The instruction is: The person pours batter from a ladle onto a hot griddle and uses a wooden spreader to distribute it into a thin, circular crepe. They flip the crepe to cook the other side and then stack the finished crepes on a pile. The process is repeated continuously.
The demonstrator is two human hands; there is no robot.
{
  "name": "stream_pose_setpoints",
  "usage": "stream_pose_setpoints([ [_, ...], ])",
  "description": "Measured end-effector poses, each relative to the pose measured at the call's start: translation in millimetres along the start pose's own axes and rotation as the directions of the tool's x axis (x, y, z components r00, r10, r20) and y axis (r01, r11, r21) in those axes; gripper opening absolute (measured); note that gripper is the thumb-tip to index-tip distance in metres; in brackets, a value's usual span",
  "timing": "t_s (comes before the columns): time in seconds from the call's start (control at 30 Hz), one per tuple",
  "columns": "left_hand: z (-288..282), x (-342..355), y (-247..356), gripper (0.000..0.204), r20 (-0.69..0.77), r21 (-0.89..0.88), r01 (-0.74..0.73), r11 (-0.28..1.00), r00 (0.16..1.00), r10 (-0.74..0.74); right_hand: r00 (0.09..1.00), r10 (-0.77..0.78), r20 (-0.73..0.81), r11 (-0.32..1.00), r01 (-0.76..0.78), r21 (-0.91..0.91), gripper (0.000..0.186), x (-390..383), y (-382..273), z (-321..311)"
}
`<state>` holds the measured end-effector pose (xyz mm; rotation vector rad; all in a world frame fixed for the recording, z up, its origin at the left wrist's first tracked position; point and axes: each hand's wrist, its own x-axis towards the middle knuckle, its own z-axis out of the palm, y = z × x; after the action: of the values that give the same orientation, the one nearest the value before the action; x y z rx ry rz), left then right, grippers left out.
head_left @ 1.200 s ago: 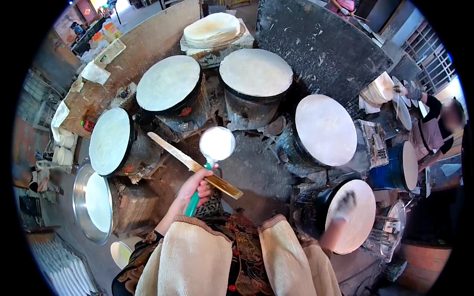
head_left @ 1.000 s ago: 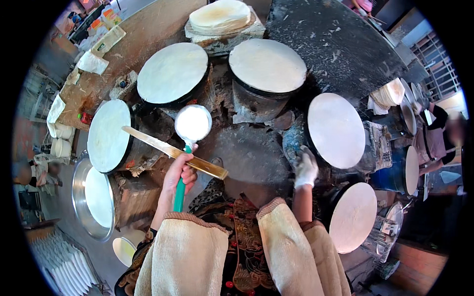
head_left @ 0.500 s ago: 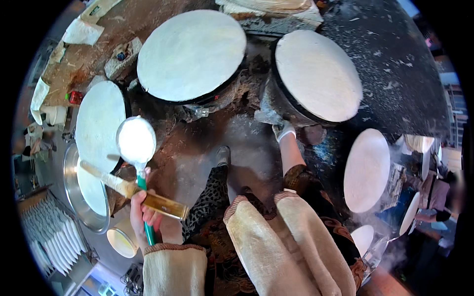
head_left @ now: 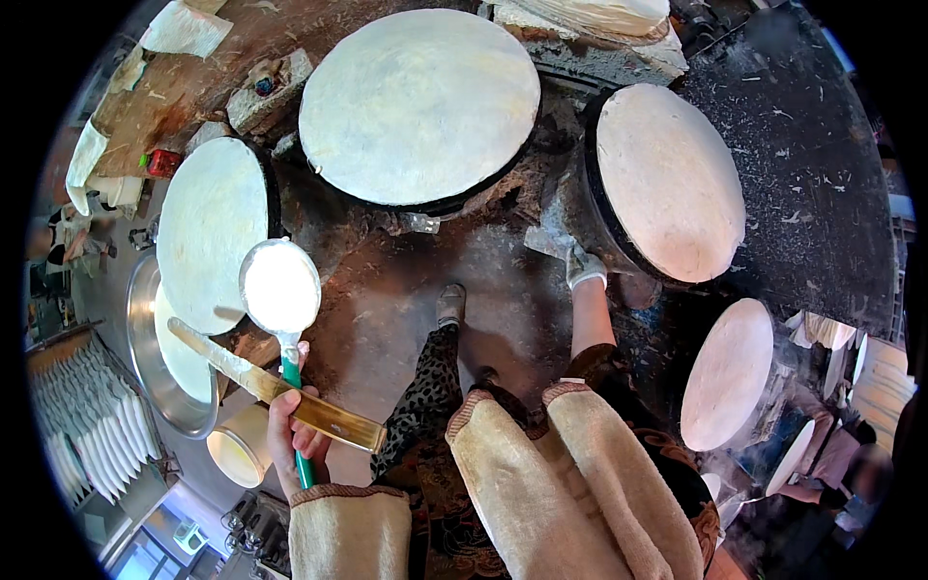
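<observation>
My left hand (head_left: 302,430) is closed around two tools at once. One is a ladle with a green handle, its round bowl (head_left: 280,287) full of white batter. The other is a long flat wooden spatula (head_left: 333,416), crossing the ladle's handle, its far end whitish. The ladle bowl hangs by the near edge of the left round griddle (head_left: 213,232), which bears a white layer. My right hand (head_left: 585,265), in a pale glove, is closed at a grey flat piece (head_left: 549,243) on the side of the right round griddle (head_left: 672,184); its fingertips are partly hidden.
A large white-coated griddle (head_left: 420,106) stands in the middle, another round white one (head_left: 727,375) at right, with steam. A steel basin (head_left: 145,367) and cream bucket (head_left: 240,447) sit at left. A dark table (head_left: 812,164) lies far right. Another person (head_left: 831,454) is at lower right.
The whole scene has shifted right and mostly down in the view as my head turned. Both hands keep their holds, and the ladle is still full.
</observation>
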<state>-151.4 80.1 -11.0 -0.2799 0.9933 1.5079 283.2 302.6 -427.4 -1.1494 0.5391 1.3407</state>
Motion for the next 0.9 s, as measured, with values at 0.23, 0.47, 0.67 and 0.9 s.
stream_pose_setpoints([
  [0.23,-0.3,33.4,11.1,0.029,0.082,0.056,0.192,0.980,0.977,-0.196,0.987,0.099,-0.129,0.922,-0.139,-0.361,0.029,-52.7,-9.4,-17.9],
  [0.47,76.9,65.8,20.0,0.032,0.083,0.352,0.276,0.894,0.942,-0.324,0.955,0.296,-0.023,0.303,-0.116,-0.946,0.024,-228.4,-74.6,-26.9],
  [0.67,141.7,60.7,2.7,0.033,0.006,0.487,0.244,0.839,0.959,-0.283,0.906,-0.184,0.382,0.566,0.415,-0.712,0.025,-243.2,-219.8,63.3],
  [0.9,156.5,64.6,-46.5,0.046,0.123,0.290,0.232,0.929,0.953,-0.276,0.716,-0.678,0.163,0.424,0.563,-0.709,0.003,-148.4,-345.9,135.0],
])
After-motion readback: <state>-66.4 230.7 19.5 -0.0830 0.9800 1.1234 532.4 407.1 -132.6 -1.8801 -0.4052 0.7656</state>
